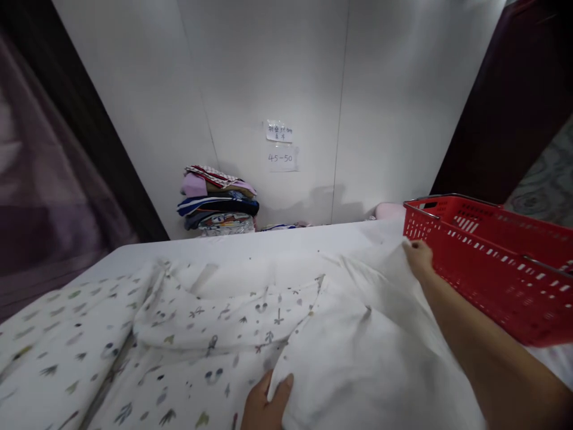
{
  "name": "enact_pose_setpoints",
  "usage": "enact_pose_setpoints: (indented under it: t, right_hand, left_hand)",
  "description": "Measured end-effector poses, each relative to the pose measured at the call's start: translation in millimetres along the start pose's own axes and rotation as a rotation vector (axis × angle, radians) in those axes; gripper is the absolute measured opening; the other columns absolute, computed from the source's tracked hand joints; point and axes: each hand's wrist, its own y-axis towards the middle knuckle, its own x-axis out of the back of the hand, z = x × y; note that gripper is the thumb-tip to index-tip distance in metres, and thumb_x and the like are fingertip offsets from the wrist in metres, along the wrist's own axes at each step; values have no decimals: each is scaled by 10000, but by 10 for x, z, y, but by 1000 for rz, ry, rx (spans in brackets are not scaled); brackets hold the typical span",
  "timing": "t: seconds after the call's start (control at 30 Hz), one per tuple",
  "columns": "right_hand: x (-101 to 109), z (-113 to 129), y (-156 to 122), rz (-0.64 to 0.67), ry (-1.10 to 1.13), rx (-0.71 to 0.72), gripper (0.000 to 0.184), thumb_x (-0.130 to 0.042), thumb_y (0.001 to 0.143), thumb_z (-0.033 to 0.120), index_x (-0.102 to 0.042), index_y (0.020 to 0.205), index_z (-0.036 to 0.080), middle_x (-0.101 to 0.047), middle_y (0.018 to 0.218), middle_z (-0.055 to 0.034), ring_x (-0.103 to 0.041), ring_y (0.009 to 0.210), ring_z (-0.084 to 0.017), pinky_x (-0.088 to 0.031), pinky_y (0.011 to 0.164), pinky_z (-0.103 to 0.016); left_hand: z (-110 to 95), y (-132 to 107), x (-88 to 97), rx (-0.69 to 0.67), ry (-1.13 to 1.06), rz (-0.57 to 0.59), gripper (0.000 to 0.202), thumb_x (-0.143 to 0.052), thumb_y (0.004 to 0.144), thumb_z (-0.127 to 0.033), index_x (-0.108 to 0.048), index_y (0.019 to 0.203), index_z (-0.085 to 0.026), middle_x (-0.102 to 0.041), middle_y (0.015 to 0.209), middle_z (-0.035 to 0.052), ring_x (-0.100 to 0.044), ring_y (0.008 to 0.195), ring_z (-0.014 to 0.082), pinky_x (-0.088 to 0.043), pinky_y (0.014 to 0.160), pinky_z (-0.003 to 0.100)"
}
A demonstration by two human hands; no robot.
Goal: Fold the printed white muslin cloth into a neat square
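Note:
A white cloth [215,340] printed with small plants and mouse-ear shapes lies spread and creased over the table. On the right its plain white side [358,352] is turned up, covering part of the print. My left hand [267,403] pinches the edge of this plain part between thumb and fingers, low in the middle of the view. Farther off, beside the red basket, my right hand [419,258] is closed on the cloth's far right corner, with the arm stretched out. Between both hands the fabric hangs in loose wrinkles. Whether the cloth is a garment or a sheet I cannot tell.
A red plastic basket [483,269] with metal handles stands at the table's right. Beyond the white table [313,237], folded clothes [219,200] are stacked against the wall. Two paper notes [282,158] hang there, one reading "45-50". A purplish curtain [45,179] hangs at the left.

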Motion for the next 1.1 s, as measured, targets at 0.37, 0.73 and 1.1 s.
enact_pose_setpoints:
  t: [0.37,0.73,1.1]
  right_hand:
    - [1060,990,-1843,627,603,616,198,-593,824,389,-610,838,192,-584,727,0,-518,635,-112,-413,563,-211]
    - [689,719,-3139,672,375,841,153,-442,906,251,-585,890,196,-594,735,-15,-539,663,-129,-410,610,-238]
    - [713,752,-3295,442,491,936,188,-429,885,151,-529,1030,218,-575,892,-72,-560,795,-175,-469,665,-292]
  left_hand:
    - [-285,-249,-174,-117,-219,118,475,-653,696,-497,-576,1036,-173,-633,720,6,-572,561,140,-445,481,232]
    - [-259,-393,-279,-139,-303,199,291,-636,709,-415,-534,800,-158,-563,582,-31,-527,443,78,-431,451,190]
    - [-191,-490,-218,-121,-260,205,266,-627,717,-406,-534,722,-157,-584,514,-9,-547,452,102,-448,484,209]
